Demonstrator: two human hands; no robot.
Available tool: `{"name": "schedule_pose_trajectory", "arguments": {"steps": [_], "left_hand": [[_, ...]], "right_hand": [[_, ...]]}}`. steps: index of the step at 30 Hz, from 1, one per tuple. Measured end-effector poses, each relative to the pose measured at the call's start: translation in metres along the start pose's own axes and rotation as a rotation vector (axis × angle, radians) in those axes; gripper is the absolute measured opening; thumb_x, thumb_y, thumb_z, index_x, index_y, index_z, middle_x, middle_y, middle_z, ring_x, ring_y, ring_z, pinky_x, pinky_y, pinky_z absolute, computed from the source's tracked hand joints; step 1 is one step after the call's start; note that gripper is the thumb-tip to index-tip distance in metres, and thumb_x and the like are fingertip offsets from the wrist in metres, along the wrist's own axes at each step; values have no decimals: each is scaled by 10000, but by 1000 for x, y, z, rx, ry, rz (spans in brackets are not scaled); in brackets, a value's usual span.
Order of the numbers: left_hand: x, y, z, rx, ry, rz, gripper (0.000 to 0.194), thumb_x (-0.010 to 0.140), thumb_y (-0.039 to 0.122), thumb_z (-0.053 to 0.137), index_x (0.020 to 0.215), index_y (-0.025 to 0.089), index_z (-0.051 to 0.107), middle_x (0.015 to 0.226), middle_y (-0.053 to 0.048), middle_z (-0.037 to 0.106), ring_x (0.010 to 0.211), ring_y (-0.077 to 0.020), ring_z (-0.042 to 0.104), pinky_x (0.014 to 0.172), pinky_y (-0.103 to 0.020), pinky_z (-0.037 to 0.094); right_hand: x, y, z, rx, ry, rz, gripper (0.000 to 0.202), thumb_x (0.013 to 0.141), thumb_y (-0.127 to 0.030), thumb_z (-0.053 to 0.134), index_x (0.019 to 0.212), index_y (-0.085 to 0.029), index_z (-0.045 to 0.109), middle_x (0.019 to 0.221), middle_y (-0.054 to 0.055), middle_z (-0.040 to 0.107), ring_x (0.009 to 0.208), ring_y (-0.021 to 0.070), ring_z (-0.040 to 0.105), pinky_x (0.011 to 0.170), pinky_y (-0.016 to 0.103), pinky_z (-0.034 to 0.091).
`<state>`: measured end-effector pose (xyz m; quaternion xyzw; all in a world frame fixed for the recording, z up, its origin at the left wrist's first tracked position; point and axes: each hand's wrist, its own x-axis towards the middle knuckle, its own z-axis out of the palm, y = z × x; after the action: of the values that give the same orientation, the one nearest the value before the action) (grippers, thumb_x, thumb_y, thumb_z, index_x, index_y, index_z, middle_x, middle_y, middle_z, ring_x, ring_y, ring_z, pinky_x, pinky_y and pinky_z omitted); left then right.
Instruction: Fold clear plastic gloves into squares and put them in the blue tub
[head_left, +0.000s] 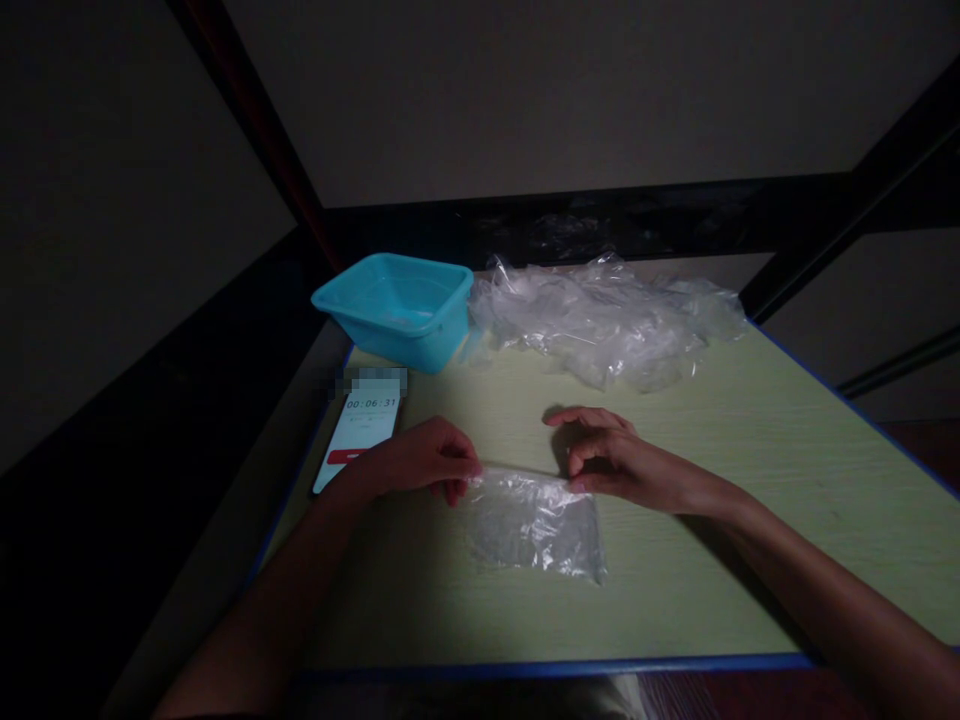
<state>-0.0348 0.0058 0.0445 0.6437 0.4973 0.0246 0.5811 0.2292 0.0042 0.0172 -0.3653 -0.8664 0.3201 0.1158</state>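
Head view: basin point(429, 348) and plastic heap point(600, 315) beyond bag point(534, 530), left forearm point(300, 560) overlapping phone point(367, 420).

Clear plastic bag point(536, 530): thin, shiny, wrinkled, approx rect, looks flat. Top edge fairly straight, runs btwn hands: L end pinched in L hand point(442, 455), R end at R hand point(615, 460) thumb. Rest spreads twd wearer below grip, btm R corner slightly outboard of R thumb tip.

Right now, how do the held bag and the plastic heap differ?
The bag lies fairly flat; the plastic heap is crumpled. The bag is smaller than the heap. The left hand and right hand touch the bag, not the heap. Bag and heap look transparent.
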Motion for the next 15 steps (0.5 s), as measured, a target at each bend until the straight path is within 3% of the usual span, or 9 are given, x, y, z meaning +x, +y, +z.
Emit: {"name": "schedule_pose_trajectory", "arguments": {"steps": [9, 15], "left_hand": [[-1, 0, -1, 47, 5, -11, 234, 725, 299, 532, 549, 146, 558, 472, 19, 557, 459, -97, 508, 480, -201, 363], [0, -2, 0, 45, -14, -26, 238, 729, 305, 548, 548, 151, 554, 472, 27, 545, 447, -96, 506, 481, -202, 375]], "right_hand": [[-1, -1, -1, -36, -15, -19, 188, 822, -340, 599, 720, -197, 665, 1246, 94, 481, 1240, 281, 354, 982, 474, 245], [2, 2, -2, -46, -54, -13, 185, 807, -353, 615, 695, -213, 659, 1168, 59, 503, 1219, 284, 358, 965, 469, 244]]}}
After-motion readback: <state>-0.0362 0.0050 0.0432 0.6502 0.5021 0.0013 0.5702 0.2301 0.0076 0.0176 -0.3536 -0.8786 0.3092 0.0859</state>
